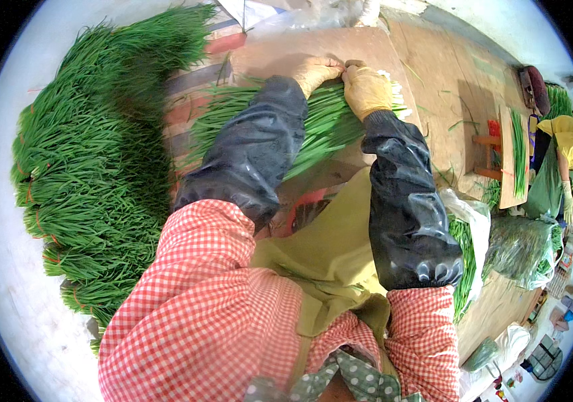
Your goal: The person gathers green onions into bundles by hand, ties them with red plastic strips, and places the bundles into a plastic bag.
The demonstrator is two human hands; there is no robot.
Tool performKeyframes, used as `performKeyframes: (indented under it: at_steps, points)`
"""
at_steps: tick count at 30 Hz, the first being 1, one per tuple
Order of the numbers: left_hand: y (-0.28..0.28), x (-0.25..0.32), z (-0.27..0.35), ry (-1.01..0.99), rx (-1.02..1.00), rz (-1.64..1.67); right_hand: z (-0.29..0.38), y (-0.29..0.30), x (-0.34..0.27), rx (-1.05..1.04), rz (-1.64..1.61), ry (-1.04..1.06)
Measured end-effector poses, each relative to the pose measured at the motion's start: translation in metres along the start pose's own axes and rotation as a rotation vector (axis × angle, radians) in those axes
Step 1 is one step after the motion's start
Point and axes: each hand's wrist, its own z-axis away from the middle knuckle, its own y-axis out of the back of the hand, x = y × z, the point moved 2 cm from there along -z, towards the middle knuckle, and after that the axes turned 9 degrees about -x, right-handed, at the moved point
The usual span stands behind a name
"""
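A loose bunch of long green leafy stalks, most likely garlic chives, lies across a brown board. Its pale cut ends point right and the leaf tips spread left beneath my left forearm. My left hand, in a yellowish glove, is at the far side of the bunch with its fingers stretched right. Beside the cut ends, my right hand in a similar glove has its fingers bent. The fingertips of both hands meet above the bunch; whether something thin is pinched there is too small to tell.
Tall stacked bundles of chives, tied with orange bands, stand on the left. A plastic bag of greens is by my right elbow. Further right, another person in yellow works near a board with chives.
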Motion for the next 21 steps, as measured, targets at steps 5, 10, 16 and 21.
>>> performKeyframes:
  at_steps: [5,10,16,21]
  points:
    - [-0.012,0.0,0.007,-0.061,0.063,-0.026,0.007,0.003,-0.003,0.099,0.037,-0.093]
    - [-0.025,0.016,0.028,-0.373,0.32,-0.471,0.009,0.007,-0.009,0.061,-0.148,-0.133]
    - [-0.034,0.018,0.032,-0.488,0.389,-0.596,0.016,0.009,-0.003,0.103,-0.154,-0.055]
    - [-0.046,0.034,0.053,-0.562,0.324,-0.647,0.025,-0.001,-0.008,0.314,-0.11,-0.032]
